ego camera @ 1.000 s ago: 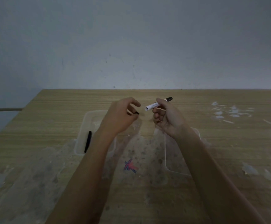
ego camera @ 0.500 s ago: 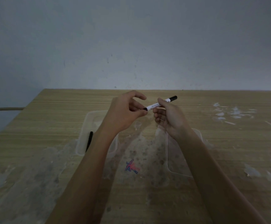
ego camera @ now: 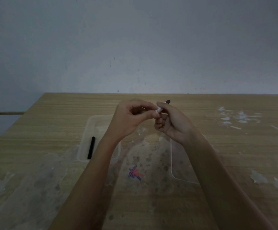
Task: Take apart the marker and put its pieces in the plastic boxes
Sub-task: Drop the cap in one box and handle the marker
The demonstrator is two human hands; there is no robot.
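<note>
My right hand (ego camera: 171,123) holds a white marker barrel (ego camera: 159,109) with a black end (ego camera: 167,101) that points up and to the right. My left hand (ego camera: 131,117) pinches the near end of the barrel with thumb and fingers, hiding that tip. Both hands hover above the table between two clear plastic boxes. The left box (ego camera: 85,135) holds a black marker piece (ego camera: 91,147). The right box (ego camera: 173,163) lies under my right forearm, and its contents are not visible.
The wooden table (ego camera: 52,117) has worn, blotchy patches near me. A red and blue scribble (ego camera: 135,173) marks it between the boxes. White scraps or flakes (ego camera: 234,116) lie at the far right. A grey wall stands behind the table.
One second ago my hands were apart, the left one holding a small dark piece. The left hand has come to the marker's near end and now grips it; the marker sits deeper in my right hand.
</note>
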